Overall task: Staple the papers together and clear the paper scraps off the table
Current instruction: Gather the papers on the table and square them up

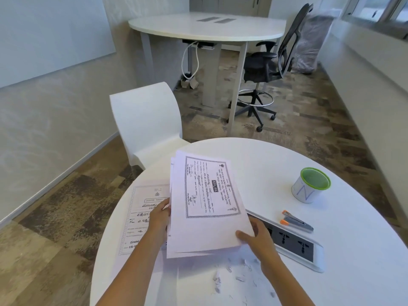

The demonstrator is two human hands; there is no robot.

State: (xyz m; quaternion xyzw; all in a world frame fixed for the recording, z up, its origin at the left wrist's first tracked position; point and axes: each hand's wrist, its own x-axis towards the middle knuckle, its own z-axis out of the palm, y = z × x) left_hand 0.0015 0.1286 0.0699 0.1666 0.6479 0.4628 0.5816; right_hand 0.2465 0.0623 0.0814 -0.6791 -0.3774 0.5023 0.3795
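Note:
I hold a stack of printed papers above the round white table. My left hand grips the stack's left edge and my right hand pinches its lower right corner. Another printed sheet lies flat on the table to the left, partly under my left hand. Several small paper scraps are scattered on the table below the stack. A grey stapler with orange tips lies to the right, apart from both hands.
A white cup with a green rim stands at the right. A power socket panel is set in the table beside my right hand. A white chair stands behind the table; a second table and office chair are farther back.

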